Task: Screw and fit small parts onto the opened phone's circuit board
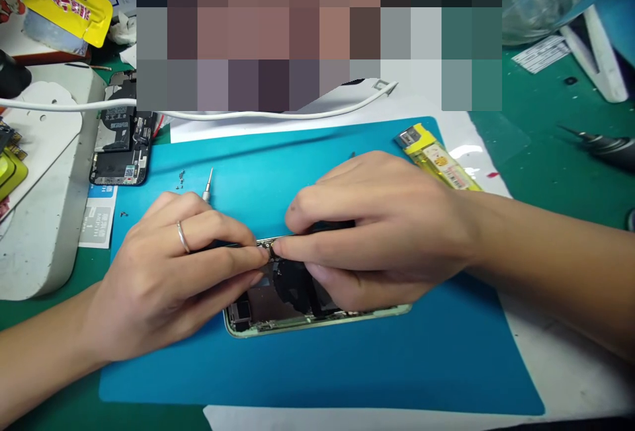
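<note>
An opened phone (pixel 258 315) with a pale frame lies on the blue mat (pixel 307 375), its inner parts and a black battery-like piece showing. My left hand (pixel 173 272), a ring on one finger, has its fingertips bunched on the phone's far edge, by a small metal-edged part. Opposite it, my right hand (pixel 381 239) presses its index fingertip on the same spot, while the thumb and curled fingers rest over the phone's right half. Anything tiny between the fingertips is hidden. Behind my left hand a thin screwdriver (pixel 207 186) points upward, its handle covered.
Loose screws (pixel 181 178) lie on the mat's left part. A yellow lighter (pixel 439 158) sits at its far right corner. Another opened phone (pixel 122 137) leans by a white box (pixel 54 219). A white cable (pixel 278 116) crosses behind; black tweezers-like tool (pixel 602 147) at right.
</note>
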Demonstrator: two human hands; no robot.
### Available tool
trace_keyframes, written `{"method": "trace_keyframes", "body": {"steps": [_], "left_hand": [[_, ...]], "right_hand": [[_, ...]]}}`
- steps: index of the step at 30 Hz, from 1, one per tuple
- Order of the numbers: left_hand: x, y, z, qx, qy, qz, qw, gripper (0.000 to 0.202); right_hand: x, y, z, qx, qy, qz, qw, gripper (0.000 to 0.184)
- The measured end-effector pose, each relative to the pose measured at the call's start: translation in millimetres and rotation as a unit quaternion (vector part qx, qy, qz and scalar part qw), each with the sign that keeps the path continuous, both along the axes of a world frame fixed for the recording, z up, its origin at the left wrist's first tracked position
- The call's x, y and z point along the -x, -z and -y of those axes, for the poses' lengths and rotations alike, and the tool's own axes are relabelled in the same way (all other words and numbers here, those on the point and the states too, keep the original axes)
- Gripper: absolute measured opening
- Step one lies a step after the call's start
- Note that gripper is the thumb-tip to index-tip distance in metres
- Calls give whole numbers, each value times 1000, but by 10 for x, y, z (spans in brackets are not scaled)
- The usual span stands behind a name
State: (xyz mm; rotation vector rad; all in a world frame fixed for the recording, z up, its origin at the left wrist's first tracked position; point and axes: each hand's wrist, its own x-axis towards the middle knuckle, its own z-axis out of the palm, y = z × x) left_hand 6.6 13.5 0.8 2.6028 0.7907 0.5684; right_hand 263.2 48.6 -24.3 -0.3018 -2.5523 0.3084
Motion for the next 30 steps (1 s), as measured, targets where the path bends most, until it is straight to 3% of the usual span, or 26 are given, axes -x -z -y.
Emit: {"method": "trace_keyframes", "body": {"steps": [15, 30], "left_hand": [[-1, -7, 5, -3, 2, -3, 1000, 15], [7, 23, 1, -3, -2, -3, 1000, 18]], "right_hand": [[5, -31, 20, -9, -23, 42, 999, 27], [-11, -30, -6, 25, -43, 70, 996, 18]]}}
